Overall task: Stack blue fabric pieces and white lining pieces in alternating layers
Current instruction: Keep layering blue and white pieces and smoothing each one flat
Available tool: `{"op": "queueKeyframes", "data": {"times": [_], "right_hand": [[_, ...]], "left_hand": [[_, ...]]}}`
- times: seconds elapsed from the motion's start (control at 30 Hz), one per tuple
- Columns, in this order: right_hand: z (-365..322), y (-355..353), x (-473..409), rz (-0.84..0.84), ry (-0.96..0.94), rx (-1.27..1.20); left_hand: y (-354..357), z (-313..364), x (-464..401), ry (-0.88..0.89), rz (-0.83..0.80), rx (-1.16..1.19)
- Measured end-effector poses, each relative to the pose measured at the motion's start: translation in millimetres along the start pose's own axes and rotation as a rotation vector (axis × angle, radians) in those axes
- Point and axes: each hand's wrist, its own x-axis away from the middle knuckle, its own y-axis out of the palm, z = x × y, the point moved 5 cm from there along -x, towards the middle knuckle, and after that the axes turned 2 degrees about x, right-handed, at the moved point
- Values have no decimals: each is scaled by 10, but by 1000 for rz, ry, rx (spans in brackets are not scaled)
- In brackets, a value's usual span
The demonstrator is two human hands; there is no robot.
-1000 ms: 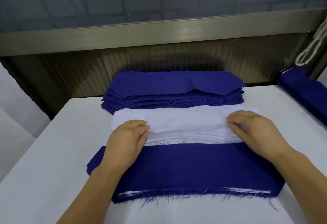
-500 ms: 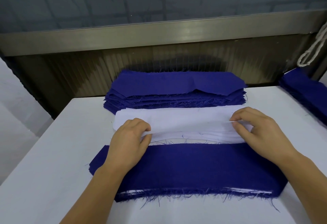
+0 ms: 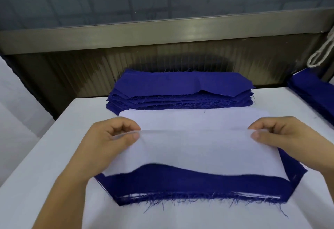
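Observation:
A white lining piece (image 3: 198, 152) hangs stretched between my hands, lifted above the near stack. My left hand (image 3: 112, 138) pinches its left top corner between thumb and fingers. My right hand (image 3: 282, 134) pinches the right top corner the same way. The sheet's lower edge droops over the blue fabric piece (image 3: 198, 185) that tops the near alternating stack. Behind the lifted sheet lies the pile of white lining (image 3: 195, 118). Farther back sits a thick stack of blue fabric pieces (image 3: 180, 91).
All piles rest on a white table (image 3: 36, 183). Another pile of blue fabric (image 3: 314, 93) lies at the right edge. A dark corrugated wall with a metal ledge (image 3: 162, 31) stands behind the table, and a white cord (image 3: 323, 51) hangs at the far right.
Both hands pinched the top white lining piece off its pile and drew it up and toward me, so it now hangs over the near blue piece.

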Motion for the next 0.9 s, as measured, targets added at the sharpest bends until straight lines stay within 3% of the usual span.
{"op": "queueKeyframes", "data": {"times": [0.1,0.23,0.33,0.4,0.5,0.57,0.7,0.8,0.9], "right_hand": [[191,89,-29,-185,187,75],[212,135,-29,-153,197,255],[121,115,-36,-26,159,314],[32,69,-41,150,69,368],[-183,11,83,535,-187,430],[-271,35,247,652,-394,499],[-48,199,528,503,-658,758],[206,345,632,313,-663,902],[305,393,647,204,-586,887]], "left_hand": [[119,-167,11,-147,-305,-88],[219,-362,21,-218,-395,-262],[199,-401,-21,-218,-293,-244],[134,-332,-55,-176,-100,-215],[17,-78,-21,11,173,-143],[-37,66,65,169,211,-186],[39,-55,318,257,0,-294],[189,-187,458,281,-196,-377],[281,-242,469,270,-281,-413]]}}
